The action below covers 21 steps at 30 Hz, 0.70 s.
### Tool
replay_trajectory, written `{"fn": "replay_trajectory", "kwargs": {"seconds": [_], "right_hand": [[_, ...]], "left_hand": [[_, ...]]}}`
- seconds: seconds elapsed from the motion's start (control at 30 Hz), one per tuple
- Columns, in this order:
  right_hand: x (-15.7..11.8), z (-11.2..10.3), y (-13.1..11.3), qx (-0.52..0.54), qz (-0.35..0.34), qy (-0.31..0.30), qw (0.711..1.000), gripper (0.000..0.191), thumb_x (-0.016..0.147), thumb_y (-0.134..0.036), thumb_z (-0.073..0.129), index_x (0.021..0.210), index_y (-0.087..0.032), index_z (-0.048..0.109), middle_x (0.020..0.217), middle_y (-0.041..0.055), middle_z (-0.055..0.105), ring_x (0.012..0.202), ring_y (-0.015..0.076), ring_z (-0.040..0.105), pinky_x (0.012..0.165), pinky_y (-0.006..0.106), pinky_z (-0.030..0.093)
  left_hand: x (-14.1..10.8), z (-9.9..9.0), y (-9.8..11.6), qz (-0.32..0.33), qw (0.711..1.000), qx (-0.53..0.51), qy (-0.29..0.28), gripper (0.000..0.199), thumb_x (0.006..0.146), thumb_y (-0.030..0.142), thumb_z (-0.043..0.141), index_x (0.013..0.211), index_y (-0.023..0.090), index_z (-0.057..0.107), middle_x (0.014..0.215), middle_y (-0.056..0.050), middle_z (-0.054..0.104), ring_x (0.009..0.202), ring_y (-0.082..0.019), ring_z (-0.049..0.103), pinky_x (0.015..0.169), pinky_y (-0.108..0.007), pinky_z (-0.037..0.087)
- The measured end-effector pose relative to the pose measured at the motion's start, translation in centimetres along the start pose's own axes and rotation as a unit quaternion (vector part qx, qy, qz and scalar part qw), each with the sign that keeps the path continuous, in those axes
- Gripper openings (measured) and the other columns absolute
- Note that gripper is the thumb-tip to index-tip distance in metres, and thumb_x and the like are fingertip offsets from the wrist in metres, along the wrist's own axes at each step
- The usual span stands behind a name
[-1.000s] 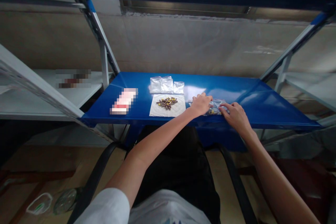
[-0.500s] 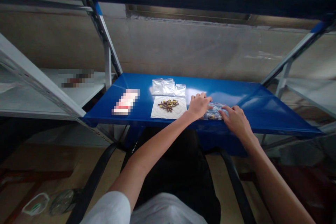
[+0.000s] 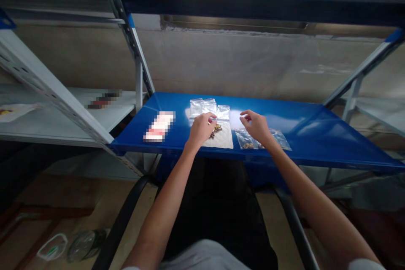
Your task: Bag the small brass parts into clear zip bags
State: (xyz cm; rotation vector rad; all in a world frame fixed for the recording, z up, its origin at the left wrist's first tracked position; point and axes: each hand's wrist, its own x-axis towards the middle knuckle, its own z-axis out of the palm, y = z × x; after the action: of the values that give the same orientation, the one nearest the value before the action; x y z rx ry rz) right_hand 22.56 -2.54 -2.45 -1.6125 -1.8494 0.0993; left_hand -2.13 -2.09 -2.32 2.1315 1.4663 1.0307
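Your L hand (image 3: 201, 130) is by the parts pile (image 3: 217, 128) on the white sheet (image 3: 224, 140) (can't tell if its fingers grip any); R hand (image 3: 257, 126), fingers loose & empty, nears the bagged parts (image 3: 248, 145). Pinch just a few pcs. at once.

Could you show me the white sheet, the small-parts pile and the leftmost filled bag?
White sheet (image 3: 224, 139): head view, on its bare right part.
Small-parts pile (image 3: 217, 128): head view, on its uncovered right part.
Leftmost filled bag (image 3: 246, 138): head view, middle of its clear plastic.
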Motion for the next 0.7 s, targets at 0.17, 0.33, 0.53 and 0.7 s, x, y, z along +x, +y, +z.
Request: {"fn": "replay_trajectory", "kwargs": {"seconds": [0.17, 0.33, 0.53, 0.7], "right_hand": [[5.2, 4.4, -2.3, 0.081, 0.059, -0.056, 0.993, 0.026, 0.089, -0.031, 0.067, 0.109, -0.016, 0.072, 0.087, 0.0081, 0.076, 0.080, 0.0221, 0.069, 0.075, 0.031, 0.047], [7.6, 8.1, -4.0, 0.041, 0.083, -0.047, 0.995, 0.040, 0.083, -0.042, 0.079, 0.111, -0.016, 0.068, 0.100, 0.0129, 0.075, 0.093, 0.0273, 0.069, 0.080, 0.034, 0.049], [7.9, 9.6, -5.2, -0.016, 0.149, -0.058, 0.987, 0.053, 0.076, -0.044, 0.087, 0.116, -0.015, 0.066, 0.119, 0.0218, 0.071, 0.107, 0.0341, 0.067, 0.080, 0.039, 0.052], [8.1, 9.6, -5.3, 0.014, 0.164, -0.080, 0.983, 0.018, 0.072, -0.023, 0.084, 0.085, -0.016, 0.073, 0.096, 0.0168, 0.075, 0.096, 0.0291, 0.070, 0.076, 0.035, 0.052]], "left_hand": [[2.4, -2.3, -4.5, -0.074, 0.988, 0.124, 0.059, 0.033, 0.094, 0.024, 0.069, 0.126, 0.017, 0.071, 0.119, -0.014, 0.070, 0.113, -0.027, 0.067, 0.102, -0.035, 0.052], [4.4, -1.9, -5.8, -0.080, 0.975, 0.193, 0.073, 0.041, 0.096, 0.029, 0.066, 0.136, 0.020, 0.067, 0.131, -0.017, 0.061, 0.125, -0.032, 0.059, 0.106, -0.040, 0.049], [5.2, -0.5, -5.7, -0.018, 0.977, 0.210, 0.032, 0.039, 0.093, 0.033, 0.071, 0.132, 0.025, 0.072, 0.139, -0.013, 0.057, 0.123, -0.032, 0.058, 0.105, -0.041, 0.048], [5.4, -0.1, -6.8, -0.026, 0.982, 0.190, 0.006, 0.041, 0.090, 0.033, 0.076, 0.131, 0.027, 0.074, 0.140, -0.012, 0.056, 0.124, -0.031, 0.058, 0.107, -0.040, 0.047]]}}
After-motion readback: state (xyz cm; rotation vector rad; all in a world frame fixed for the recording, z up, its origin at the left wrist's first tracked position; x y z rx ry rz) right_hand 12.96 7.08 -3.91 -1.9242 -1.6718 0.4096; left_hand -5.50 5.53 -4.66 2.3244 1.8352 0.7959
